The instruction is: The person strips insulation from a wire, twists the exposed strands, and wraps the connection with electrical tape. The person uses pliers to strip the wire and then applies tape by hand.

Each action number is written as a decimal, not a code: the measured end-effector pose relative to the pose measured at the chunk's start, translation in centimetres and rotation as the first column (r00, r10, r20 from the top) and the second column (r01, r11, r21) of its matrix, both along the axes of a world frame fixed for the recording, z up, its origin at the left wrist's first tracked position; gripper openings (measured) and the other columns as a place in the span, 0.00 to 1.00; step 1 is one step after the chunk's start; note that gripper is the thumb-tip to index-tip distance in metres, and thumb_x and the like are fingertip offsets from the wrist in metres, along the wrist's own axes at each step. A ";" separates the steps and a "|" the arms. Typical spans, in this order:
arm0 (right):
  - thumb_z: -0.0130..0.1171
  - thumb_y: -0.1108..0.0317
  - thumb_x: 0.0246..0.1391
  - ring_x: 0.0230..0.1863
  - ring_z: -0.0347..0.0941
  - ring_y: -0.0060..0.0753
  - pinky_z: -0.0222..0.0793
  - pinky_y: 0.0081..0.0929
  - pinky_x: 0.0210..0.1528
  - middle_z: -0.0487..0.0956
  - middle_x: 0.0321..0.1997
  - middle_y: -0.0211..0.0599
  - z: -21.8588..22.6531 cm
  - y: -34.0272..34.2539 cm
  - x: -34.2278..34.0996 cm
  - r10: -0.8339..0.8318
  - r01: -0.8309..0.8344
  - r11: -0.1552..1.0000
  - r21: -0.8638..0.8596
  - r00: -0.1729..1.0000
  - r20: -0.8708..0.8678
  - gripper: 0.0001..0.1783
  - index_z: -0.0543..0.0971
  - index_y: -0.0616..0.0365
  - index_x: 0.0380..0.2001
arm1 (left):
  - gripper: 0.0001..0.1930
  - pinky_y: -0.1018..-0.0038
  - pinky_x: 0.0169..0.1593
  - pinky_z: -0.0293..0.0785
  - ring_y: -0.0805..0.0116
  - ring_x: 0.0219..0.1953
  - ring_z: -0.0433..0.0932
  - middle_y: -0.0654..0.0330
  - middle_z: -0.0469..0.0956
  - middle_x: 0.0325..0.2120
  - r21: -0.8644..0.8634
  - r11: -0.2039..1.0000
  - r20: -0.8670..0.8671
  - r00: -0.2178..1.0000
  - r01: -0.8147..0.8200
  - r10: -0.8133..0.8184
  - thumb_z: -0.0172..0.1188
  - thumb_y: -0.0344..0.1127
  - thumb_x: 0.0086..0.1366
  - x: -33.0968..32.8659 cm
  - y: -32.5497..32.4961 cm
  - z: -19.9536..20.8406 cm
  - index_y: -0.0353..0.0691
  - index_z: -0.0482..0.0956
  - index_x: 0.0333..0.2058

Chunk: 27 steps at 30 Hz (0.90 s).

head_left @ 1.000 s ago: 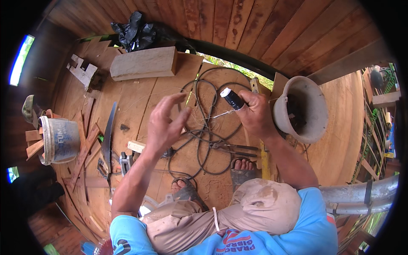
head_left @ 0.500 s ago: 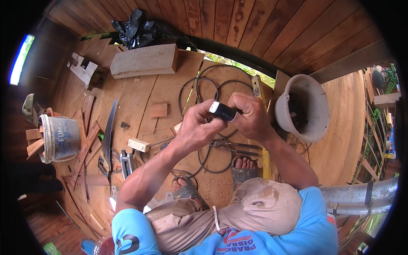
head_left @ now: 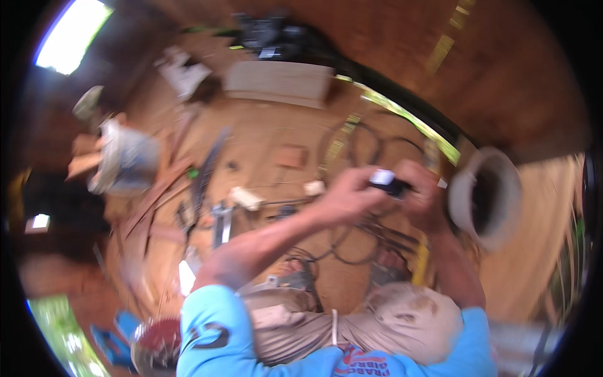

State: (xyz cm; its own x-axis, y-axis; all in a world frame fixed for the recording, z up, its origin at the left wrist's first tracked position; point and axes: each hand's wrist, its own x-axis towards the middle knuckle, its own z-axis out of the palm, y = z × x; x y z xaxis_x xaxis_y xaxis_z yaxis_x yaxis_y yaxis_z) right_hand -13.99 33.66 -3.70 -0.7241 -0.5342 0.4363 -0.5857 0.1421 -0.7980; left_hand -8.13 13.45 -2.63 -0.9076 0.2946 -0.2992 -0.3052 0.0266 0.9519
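Both my hands are closed on one small black object with a white end (head_left: 397,186), held above my feet. Its kind cannot be made out through the blur. My left hand (head_left: 353,196) grips it from the left, and my right hand (head_left: 422,187) wraps its right side. Just beyond my left hand, a blurred yellow strip with dark marks (head_left: 342,144) runs away over the floor; whether it joins the black object I cannot tell. Black cable loops (head_left: 352,244) lie on the floorboards below my hands.
A grey bucket (head_left: 456,200) stands right of my right hand. To the left are a white bucket (head_left: 139,157), a handsaw (head_left: 207,166) and wood scraps. A thick timber block (head_left: 279,81) and black plastic (head_left: 270,38) lie at the far side.
The view has swung and blurred, so the surroundings appear shifted. Both hands still hold the black object. The yellow marked strip now shows where none was seen before.
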 end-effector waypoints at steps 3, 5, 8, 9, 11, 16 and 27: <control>0.61 0.62 0.62 0.28 0.69 0.40 0.64 0.38 0.33 0.68 0.25 0.41 -0.1 -0.4 0.3 -0.087 0.081 0.994 0.076 0.994 0.073 0.15 0.73 0.62 0.30 | 0.16 0.71 0.50 0.76 0.74 0.43 0.77 0.64 0.81 0.37 0.240 0.969 -0.185 0.977 -0.060 0.106 0.65 0.32 0.66 0.3 0.5 0.6 0.33 0.78 0.50; 0.59 0.61 0.64 0.30 0.70 0.33 0.65 0.34 0.34 0.71 0.26 0.38 -0.7 -0.6 0.1 -0.161 0.152 0.986 0.069 0.975 0.151 0.15 0.74 0.64 0.31 | 0.14 0.68 0.49 0.76 0.74 0.42 0.78 0.57 0.83 0.37 0.149 0.985 -0.334 0.933 -0.087 0.133 0.65 0.33 0.67 0.0 0.3 0.6 0.32 0.79 0.47; 0.56 0.64 0.67 0.33 0.70 0.26 0.66 0.31 0.36 0.75 0.29 0.35 -1.9 -0.7 0.3 -0.044 0.064 0.997 -0.037 0.917 0.397 0.13 0.76 0.65 0.33 | 0.13 0.63 0.44 0.76 0.66 0.39 0.81 0.46 0.83 0.35 -0.047 0.986 -0.434 0.892 -0.161 0.125 0.65 0.34 0.66 0.2 -0.1 0.4 0.32 0.78 0.44; 0.55 0.65 0.67 0.33 0.70 0.25 0.66 0.30 0.36 0.77 0.30 0.35 -2.4 -0.6 0.5 -0.068 0.078 0.997 -0.007 0.912 0.405 0.12 0.77 0.65 0.34 | 0.13 0.63 0.44 0.76 0.65 0.38 0.81 0.46 0.83 0.35 -0.054 0.986 -0.421 0.899 -0.158 0.121 0.65 0.33 0.65 0.2 -0.1 0.3 0.32 0.79 0.44; 0.53 0.69 0.68 0.35 0.70 0.22 0.66 0.28 0.38 0.79 0.32 0.33 -3.1 -0.6 0.9 -0.048 0.090 0.994 -0.066 0.879 0.475 0.11 0.79 0.65 0.35 | 0.13 0.62 0.44 0.76 0.63 0.37 0.82 0.47 0.83 0.33 -0.078 0.987 -0.391 0.915 -0.138 0.097 0.64 0.33 0.64 0.5 -0.4 0.1 0.32 0.79 0.44; 0.54 0.73 0.64 0.30 0.61 0.20 0.59 0.29 0.33 0.67 0.25 0.28 -2.9 -0.5 1.2 -0.070 0.072 0.997 0.007 0.946 0.317 0.11 0.69 0.61 0.26 | 0.14 0.61 0.44 0.75 0.64 0.37 0.81 0.48 0.82 0.32 -0.068 0.993 -0.355 0.933 -0.096 0.066 0.62 0.35 0.62 0.5 -0.8 -0.4 0.32 0.79 0.43; 0.59 0.73 0.58 0.23 0.62 0.30 0.57 0.32 0.28 0.66 0.21 0.35 -0.7 -0.7 0.5 0.019 -0.027 0.998 0.057 0.992 0.125 0.13 0.68 0.60 0.22 | 0.13 0.61 0.40 0.73 0.66 0.33 0.74 0.52 0.74 0.27 -0.091 0.995 -0.307 0.950 0.029 -0.056 0.57 0.36 0.63 0.8 -1.8 -1.2 0.36 0.75 0.44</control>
